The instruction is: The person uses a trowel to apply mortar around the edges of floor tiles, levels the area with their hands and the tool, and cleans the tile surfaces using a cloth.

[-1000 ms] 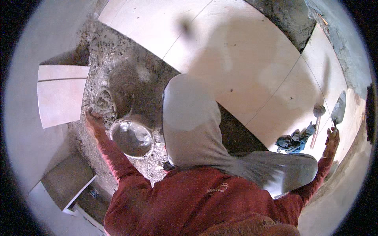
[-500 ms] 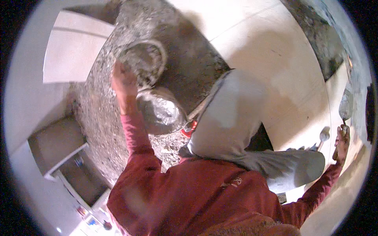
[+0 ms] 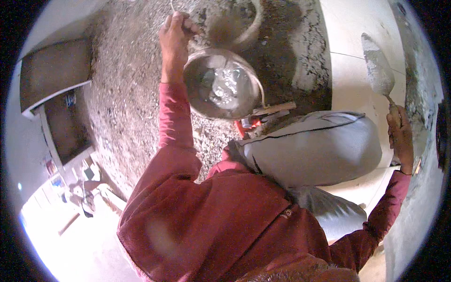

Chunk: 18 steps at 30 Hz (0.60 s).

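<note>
My left hand (image 3: 176, 35) is stretched forward with its fingers curled around a thin wire handle (image 3: 173, 5), beside the far bucket (image 3: 256, 23). That bucket has grey, muddy-looking walls and is cut off by the upper rim of the view. Nearer to me stands a second bucket (image 3: 260, 89) holding wet grey, shiny liquid or slurry. Out to the right, my right hand (image 3: 400, 134) is closed around the handle of a trowel (image 3: 378, 70). Its pointed blade, coated with grey mortar, faces away from me above the pale tiles.
Rough grey mortar or gravel (image 3: 127, 94) covers the ground around the buckets. Pale large tiles (image 3: 347, 28) lie to the right, beside my bent knee (image 3: 314, 145). A red-handled tool (image 3: 246, 126) and a wooden strip (image 3: 275, 109) lie by the near bucket. Boxy furniture (image 3: 56, 70) stands left.
My view has turned, shifting the buckets rightward in it. My left hand has gone from the far bucket's near side to the wire handle. The trowel in my right hand now shows more fully.
</note>
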Tool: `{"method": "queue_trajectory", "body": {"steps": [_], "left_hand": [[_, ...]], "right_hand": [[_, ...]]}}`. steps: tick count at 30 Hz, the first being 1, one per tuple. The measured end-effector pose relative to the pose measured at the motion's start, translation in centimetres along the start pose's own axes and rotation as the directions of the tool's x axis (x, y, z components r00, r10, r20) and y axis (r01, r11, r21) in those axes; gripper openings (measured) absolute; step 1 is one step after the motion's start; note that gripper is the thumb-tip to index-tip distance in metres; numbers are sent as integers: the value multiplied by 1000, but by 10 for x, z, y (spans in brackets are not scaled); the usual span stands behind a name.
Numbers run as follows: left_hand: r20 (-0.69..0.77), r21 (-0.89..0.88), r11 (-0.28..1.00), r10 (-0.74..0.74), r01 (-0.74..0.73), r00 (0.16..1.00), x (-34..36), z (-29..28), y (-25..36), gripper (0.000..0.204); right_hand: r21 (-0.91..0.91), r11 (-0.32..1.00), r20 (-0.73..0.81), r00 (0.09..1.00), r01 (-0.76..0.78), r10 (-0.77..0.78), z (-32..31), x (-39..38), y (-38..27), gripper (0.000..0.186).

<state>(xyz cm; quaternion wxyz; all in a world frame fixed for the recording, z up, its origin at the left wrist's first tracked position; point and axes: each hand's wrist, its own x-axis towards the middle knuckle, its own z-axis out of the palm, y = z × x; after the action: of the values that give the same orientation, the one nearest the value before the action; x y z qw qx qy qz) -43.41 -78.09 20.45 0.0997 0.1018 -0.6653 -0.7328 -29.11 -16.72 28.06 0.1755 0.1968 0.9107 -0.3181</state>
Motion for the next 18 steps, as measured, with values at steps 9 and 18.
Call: {"method": "queue_trajectory", "body": {"steps": [9, 18], "left_hand": [[27, 716, 698, -74, 33, 997, -116, -91, -65, 62], [-194, 781, 579, -131, 234, 972, -173, -134, -79, 51]], "right_hand": [[-285, 936, 118, 977, 205, -178, 19, 30, 96, 44], [-156, 988, 57, 998, 7, 2, 11, 23, 116, 42]]}}
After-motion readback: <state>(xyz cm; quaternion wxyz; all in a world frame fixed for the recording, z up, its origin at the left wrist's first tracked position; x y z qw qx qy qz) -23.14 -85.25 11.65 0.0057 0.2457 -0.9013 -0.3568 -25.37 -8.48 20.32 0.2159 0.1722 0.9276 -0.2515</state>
